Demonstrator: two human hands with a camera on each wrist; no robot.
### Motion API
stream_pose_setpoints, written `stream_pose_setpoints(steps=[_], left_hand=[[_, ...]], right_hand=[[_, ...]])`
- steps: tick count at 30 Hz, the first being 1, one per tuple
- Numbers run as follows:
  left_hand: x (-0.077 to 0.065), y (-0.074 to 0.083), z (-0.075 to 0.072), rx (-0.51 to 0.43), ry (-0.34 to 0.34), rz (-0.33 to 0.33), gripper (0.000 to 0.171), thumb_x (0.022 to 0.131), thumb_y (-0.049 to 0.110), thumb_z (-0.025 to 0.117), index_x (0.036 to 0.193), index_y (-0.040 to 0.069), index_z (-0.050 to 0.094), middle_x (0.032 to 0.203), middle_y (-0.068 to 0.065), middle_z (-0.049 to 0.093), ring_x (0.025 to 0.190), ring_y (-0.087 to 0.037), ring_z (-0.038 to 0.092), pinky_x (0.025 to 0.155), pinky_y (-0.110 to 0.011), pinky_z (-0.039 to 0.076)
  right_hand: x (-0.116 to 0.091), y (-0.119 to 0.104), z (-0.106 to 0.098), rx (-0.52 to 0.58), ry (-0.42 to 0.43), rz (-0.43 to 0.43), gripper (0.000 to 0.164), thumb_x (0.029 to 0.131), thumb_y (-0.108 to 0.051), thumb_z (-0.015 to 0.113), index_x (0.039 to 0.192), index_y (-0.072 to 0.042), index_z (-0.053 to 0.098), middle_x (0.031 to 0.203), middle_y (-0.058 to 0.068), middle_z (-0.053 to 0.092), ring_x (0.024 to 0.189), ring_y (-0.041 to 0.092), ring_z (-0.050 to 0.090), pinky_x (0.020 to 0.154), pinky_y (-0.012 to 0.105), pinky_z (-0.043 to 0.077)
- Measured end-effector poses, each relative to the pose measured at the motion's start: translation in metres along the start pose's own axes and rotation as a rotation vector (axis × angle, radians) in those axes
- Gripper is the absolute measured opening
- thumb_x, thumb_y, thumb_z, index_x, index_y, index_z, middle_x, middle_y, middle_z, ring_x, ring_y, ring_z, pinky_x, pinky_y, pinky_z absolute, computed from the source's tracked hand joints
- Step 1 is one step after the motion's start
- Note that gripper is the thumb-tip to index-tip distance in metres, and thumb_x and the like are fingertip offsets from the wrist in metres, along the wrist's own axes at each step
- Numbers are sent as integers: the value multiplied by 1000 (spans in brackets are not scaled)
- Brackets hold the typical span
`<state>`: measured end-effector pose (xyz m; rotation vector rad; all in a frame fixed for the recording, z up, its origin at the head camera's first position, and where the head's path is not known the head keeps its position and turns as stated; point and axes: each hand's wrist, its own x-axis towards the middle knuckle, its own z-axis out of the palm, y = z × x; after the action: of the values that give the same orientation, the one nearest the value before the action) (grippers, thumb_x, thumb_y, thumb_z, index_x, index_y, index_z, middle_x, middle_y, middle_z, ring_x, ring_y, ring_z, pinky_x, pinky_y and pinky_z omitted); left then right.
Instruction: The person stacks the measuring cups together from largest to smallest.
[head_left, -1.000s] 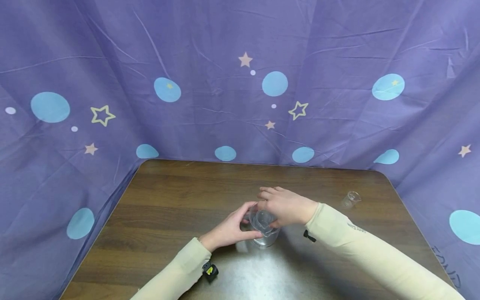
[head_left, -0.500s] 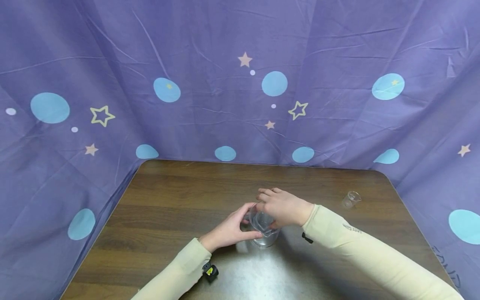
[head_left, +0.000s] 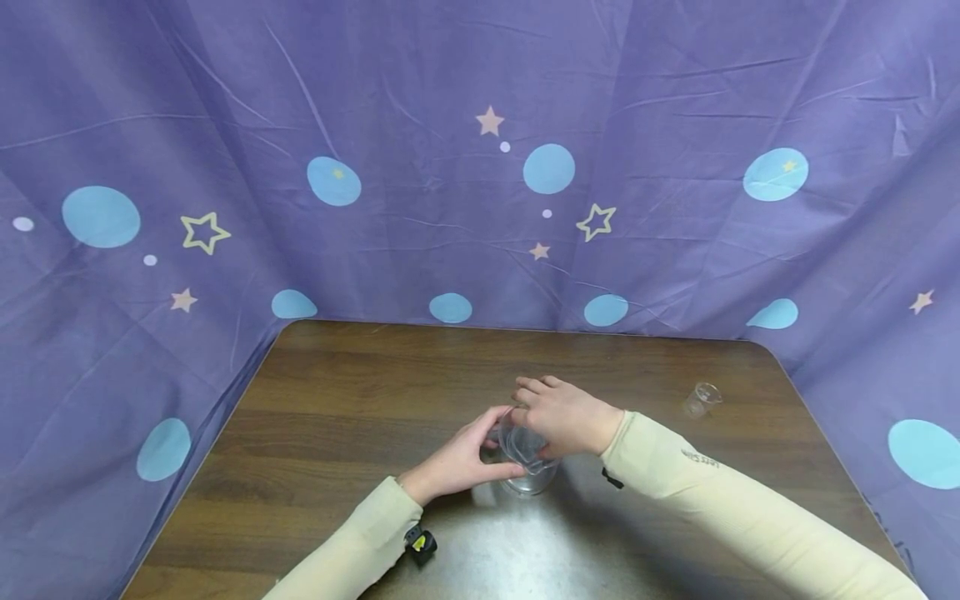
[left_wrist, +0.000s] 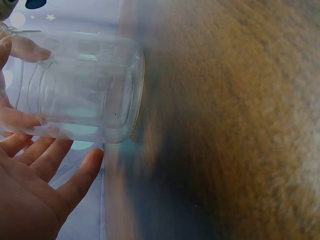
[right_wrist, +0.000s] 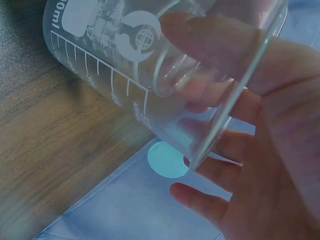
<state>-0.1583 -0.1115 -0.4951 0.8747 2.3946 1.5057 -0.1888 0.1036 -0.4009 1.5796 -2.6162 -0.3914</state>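
Note:
A large clear glass beaker with white graduation marks stands upright on the table. My left hand holds it near the rim, thumb on the near side and fingers round the far side. Reaching in from above, my right hand has its thumb and forefinger inside the large beaker. They pinch a smaller glass beaker nested within, as the right wrist view shows. The other right fingers spread outside the rim. In the left wrist view the inner beaker sits above the large one's base.
A small glass beaker stands apart at the table's back right. The brown wooden table ends at a purple curtain behind and on both sides. Light glares off the table's front middle.
My right hand and forearm have shifted slightly left and down. The smaller beaker has sunk deeper into the large beaker. My left hand stays in place.

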Motion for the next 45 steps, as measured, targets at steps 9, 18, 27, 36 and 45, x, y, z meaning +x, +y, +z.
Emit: stream_pose_setpoints(steps=[9,18,27,36,45], left_hand=[[0,0,-1,2,-8,4,77,90,26,84,153,12,42,148,-9,56,124,-27,63,102,-37,56],[1,0,-1,16,-3,3,77,89,28,84,153,12,43,148,-12,55,124,-29,62,102,-42,56],[1,2,-1,-11,-5,-16,79,88,26,85,152,8,43,153,-13,53,135,-28,55,105,-44,55],[1,0,0,-2,-2,-34,77,88,27,85,151,9,45,152,-9,54,133,-23,56,104,-36,55],[1,1,0,1,-2,-39,76,88,27,86,150,12,46,153,-8,53,133,-23,56,104,-37,55]], right_hand=[[-1,4,-5,37,25,-11,54,74,-38,93,122,-21,74,133,9,66,140,36,51,109,49,50],[-13,16,-20,131,93,-20,46,77,-32,90,120,-23,76,135,13,66,139,40,51,110,53,49],[-27,24,-29,143,111,-4,34,81,-34,89,107,-17,75,136,15,65,140,40,51,110,54,48],[-46,33,-30,184,137,22,33,81,-30,89,107,-14,75,126,14,70,133,41,56,107,55,50],[-62,39,-30,191,160,40,30,83,-27,87,105,-14,71,126,14,70,129,39,60,104,55,52]])
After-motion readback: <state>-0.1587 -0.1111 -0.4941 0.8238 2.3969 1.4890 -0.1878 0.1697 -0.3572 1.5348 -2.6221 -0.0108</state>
